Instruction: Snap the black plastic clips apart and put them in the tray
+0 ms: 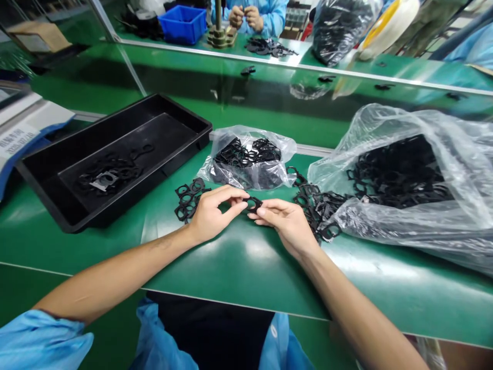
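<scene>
Between both hands, above the green table, is a small black plastic ring-shaped part. My left hand pinches its left end between thumb and index finger. On its right end, my right hand has a similar pinch. Beside my left hand lies a small heap of black ring parts. Past my right hand, a looser pile of black parts spreads toward a large clear plastic bag. Behind the hands sits a smaller clear bag with more black parts in it.
At left stands a black tray with several parts in one end. A metal-edged barrier crosses behind the bags. Beyond it are a blue bin, a co-worker's hands and a dark plastic bag.
</scene>
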